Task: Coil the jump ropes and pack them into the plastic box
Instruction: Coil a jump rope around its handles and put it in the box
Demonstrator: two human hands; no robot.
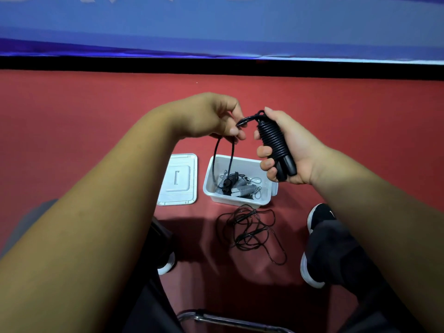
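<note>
My right hand (288,150) grips a black jump rope (275,144), its cord wound tightly round the two handles held together. My left hand (213,118) pinches the free end of that cord, which loops from the bundle's top and hangs down in a loop toward the box. Below my hands stands the clear plastic box (217,174) on the red floor, holding several coiled ropes, grey and black (242,187). Another black rope (249,233) lies loose and tangled on the floor in front of the box.
The box's clear lid (179,180) lies flat on the floor left of the box. My shoes, the right one (314,246) and the left one (167,263), and dark trousers flank the loose rope. A metal chair frame (230,320) shows at the bottom. A blue banner hangs behind.
</note>
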